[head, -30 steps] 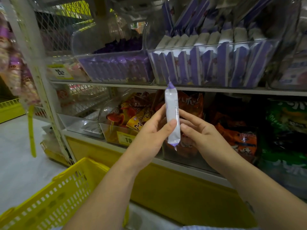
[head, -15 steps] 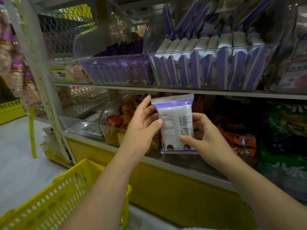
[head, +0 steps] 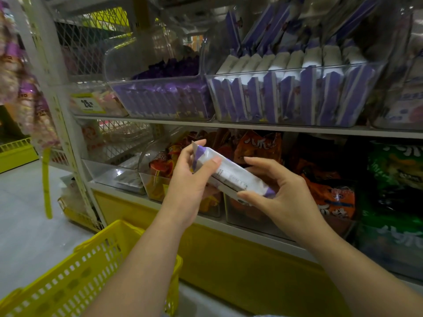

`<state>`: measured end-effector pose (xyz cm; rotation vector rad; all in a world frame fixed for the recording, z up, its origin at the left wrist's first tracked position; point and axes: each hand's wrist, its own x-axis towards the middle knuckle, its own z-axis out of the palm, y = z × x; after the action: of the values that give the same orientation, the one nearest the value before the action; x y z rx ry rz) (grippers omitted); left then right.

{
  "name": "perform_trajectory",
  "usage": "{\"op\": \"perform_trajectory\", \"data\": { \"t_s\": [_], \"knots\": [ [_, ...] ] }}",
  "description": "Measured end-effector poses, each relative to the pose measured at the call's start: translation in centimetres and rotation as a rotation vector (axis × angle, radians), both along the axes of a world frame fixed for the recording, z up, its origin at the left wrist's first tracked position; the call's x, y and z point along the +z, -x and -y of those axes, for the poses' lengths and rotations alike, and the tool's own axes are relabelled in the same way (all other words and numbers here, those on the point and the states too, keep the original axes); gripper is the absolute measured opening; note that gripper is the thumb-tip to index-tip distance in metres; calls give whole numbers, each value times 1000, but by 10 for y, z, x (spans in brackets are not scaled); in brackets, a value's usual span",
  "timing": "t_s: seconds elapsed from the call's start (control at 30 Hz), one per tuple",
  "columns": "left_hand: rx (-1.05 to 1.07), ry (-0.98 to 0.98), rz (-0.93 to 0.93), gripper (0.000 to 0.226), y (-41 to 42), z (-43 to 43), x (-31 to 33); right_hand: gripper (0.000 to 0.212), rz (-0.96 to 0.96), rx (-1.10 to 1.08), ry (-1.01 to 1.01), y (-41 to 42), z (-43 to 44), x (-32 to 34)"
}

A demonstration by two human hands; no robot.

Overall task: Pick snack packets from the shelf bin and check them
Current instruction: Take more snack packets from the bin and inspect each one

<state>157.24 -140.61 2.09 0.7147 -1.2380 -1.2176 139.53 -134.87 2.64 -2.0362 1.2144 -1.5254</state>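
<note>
The snack packet (head: 231,177) has tipped since half a second ago: it stood tall, now it lies slanted, print side up, in the air below its shelf bin (head: 286,97). The left hand (head: 190,179) pinches the high end between thumb and fingers. The right hand (head: 281,191) pinches the low end with its thumb, other fingers spread. This looks like the checking step. Next it needs a slow turn, no squeezing

Glossy plastic packet (head: 231,177), clear smooth plastic bin (head: 293,97), perforated yellow plastic basket (head: 87,271), painted metal shelf (head: 251,128).
</note>
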Motion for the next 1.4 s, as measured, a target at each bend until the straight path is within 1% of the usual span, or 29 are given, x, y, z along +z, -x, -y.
{"op": "perform_trajectory", "data": {
  "t_s": [0.13, 0.23, 0.3, 0.43, 0.5, 0.53, 0.63, 0.67, 0.77, 0.9, 1.03, 1.1, 1.27, 1.4],
  "knots": [
    [-6, -19, -108, 47, -6, 3, 3, 33, 92, 8, -67, 4, 1, 0],
    [1, -30, -135, 57, -8, 4, 3, 26, 155, 32, -92, 6, 2, 0],
    [29, -20, -108, 70, -7, 3, 2, 24, 200, 55, -101, 6, 1, 2],
    [99, 30, -42, 109, 1, 1, -3, 20, 301, 114, -95, 6, 3, 2],
    [123, 37, -9, 118, 6, 0, -7, 18, 355, 122, -79, 5, 4, 1],
    [121, 48, 4, 115, 9, 0, -9, 17, 375, 121, -73, 5, 4, 1],
    [65, 82, 29, 96, 20, 0, -15, 16, 416, 120, -49, 5, 4, 1],
    [34, 87, 35, 94, 24, -1, -16, 15, 419, 114, -35, 5, 4, 2],
    [-29, 95, 61, 104, 34, -4, -18, 10, 392, 88, 2, 3, 2, 2],
    [-17, 64, 71, 108, 42, -9, -18, 8, 385, 101, -7, 2, 1, 2],
    [6, -39, -12, 121, 41, -13, -14, 10, 389, 128, -36, 1, 0, 3],
    [10, -87, -50, 122, 41, -13, -12, 10, 405, 143, -54, 0, 0, 3],
    [-11, -158, -166, 112, 35, -14, -7, 9, 391, 140, -86, 3, 0, 5],
    [-38, -193, -224, 77, 28, -14, -3, 19, 415, 140, -119, 4, 0, 6]
  ]
}}
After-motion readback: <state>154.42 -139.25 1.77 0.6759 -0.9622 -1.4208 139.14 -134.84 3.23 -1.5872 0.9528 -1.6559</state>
